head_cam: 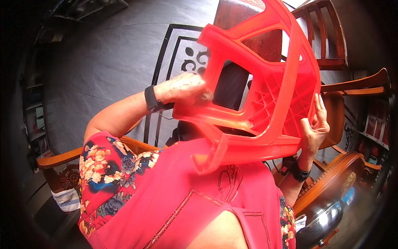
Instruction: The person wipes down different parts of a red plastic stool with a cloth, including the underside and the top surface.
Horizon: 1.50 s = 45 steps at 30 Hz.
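A red plastic stool is held up before my chest, tipped so that its ribbed underside and open-framed legs show. My left hand, with a black band at the wrist, is curled at the stool's edge on the left; its fingers are blurred, and what they close on cannot be told. My right hand, also with a black wristband, is pressed against the stool's seat side at the right, thumb and fingers spread along it. The stool's lower leg end lies close against my pink top.
Wooden chairs stand at the upper right and right. A round-edged wooden piece with a dark glossy part is at the lower right. A wooden armrest with a striped cloth is at the left. Grey tiled floor lies beyond.
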### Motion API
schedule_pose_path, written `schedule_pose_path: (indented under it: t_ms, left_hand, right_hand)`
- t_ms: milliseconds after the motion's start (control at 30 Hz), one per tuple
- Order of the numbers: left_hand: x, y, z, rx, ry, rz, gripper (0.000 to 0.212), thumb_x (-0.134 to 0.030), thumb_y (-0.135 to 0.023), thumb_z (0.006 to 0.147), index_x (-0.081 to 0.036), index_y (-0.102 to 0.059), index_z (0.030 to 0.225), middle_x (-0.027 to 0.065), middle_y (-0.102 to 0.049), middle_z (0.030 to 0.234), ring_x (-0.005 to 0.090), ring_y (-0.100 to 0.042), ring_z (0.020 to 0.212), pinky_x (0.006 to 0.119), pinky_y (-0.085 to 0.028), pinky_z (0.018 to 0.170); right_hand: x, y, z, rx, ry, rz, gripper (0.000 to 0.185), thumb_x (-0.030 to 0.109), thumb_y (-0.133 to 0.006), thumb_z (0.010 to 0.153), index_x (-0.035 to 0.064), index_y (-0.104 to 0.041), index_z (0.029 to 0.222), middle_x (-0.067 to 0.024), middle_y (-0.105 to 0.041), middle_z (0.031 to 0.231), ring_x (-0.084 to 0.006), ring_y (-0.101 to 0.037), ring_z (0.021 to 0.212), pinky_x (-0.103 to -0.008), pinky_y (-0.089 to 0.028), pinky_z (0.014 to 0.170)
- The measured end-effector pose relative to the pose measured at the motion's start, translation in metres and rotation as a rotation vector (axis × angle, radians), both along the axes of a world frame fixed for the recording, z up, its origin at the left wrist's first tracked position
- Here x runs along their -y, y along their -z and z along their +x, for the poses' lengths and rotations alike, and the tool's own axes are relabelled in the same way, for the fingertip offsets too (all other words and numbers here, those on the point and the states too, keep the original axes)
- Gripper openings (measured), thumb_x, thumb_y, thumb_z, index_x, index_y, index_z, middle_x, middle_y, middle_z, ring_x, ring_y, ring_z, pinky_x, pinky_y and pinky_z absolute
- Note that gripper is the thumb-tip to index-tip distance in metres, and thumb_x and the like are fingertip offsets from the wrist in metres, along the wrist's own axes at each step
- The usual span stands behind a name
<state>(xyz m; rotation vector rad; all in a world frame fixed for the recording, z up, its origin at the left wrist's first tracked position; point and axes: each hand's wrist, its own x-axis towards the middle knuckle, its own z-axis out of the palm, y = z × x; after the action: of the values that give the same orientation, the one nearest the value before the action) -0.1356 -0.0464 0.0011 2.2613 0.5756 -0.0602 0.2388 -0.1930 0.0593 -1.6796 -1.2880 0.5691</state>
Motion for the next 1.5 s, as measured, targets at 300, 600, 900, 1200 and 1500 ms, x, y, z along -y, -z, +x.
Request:
schedule_pose_path:
  t_ms: [300,600,900,1200,1500]
  left_hand:
    - [0.009,-0.01,0.012,-0.595,0.23,-0.324,0.02,-0.022,-0.071,0.077,-0.003,-0.068,0.081,0.0187,-0.068,0.077,0.0351,-0.068,0.074,0.045,-0.05,0.067]
    - [-0.037,-0.048,-0.078,-0.402,-0.368,0.054,0.014,-0.01,-0.072,0.071,0.002,-0.07,0.078,0.0169,-0.066,0.068,0.0311,-0.067,0.066,0.034,-0.052,0.063]
    - [0.051,-0.028,-0.043,0.009,-0.165,0.021,0.011,-0.019,-0.073,0.079,-0.013,-0.071,0.089,0.0155,-0.065,0.092,0.0359,-0.068,0.087,0.045,-0.053,0.071]
    - [0.014,-0.08,-0.069,-0.297,-0.719,-0.303,0.012,-0.015,-0.06,0.084,-0.008,-0.066,0.076,0.0036,-0.062,0.062,0.0219,-0.061,0.056,0.037,-0.048,0.059]
    - [0.045,-0.014,-0.045,-0.107,-0.312,0.217,0.014,-0.025,-0.074,0.083,-0.012,-0.073,0.086,0.0189,-0.068,0.08,0.038,-0.068,0.076,0.046,-0.053,0.066]
  right_hand:
    - [0.002,-0.007,0.0,-0.078,-0.073,0.019,0.073,-0.017,-0.052,0.07,-0.0022,-0.058,0.141,-0.0179,-0.046,0.154,-0.0254,-0.05,0.138,-0.0378,-0.047,0.111]
    - [0.016,0.004,0.004,-0.133,0.021,0.007,0.074,-0.021,-0.05,0.069,-0.0066,-0.055,0.141,-0.0188,-0.044,0.156,-0.0261,-0.048,0.14,-0.0387,-0.046,0.112]
    - [0.007,-0.01,-0.011,-0.212,0.021,-0.017,0.075,-0.022,-0.048,0.07,-0.0065,-0.054,0.142,-0.0184,-0.043,0.157,-0.0271,-0.052,0.137,-0.0363,-0.049,0.109]
    - [0.018,-0.002,-0.008,-0.182,0.022,0.002,0.076,-0.023,-0.048,0.069,-0.0065,-0.054,0.143,-0.0184,-0.043,0.156,-0.0284,-0.05,0.139,-0.0372,-0.046,0.112]
    - [0.017,-0.003,-0.01,-0.155,0.045,-0.003,0.075,-0.021,-0.048,0.069,-0.0049,-0.055,0.143,-0.0165,-0.044,0.157,-0.028,-0.047,0.141,-0.0386,-0.042,0.115]
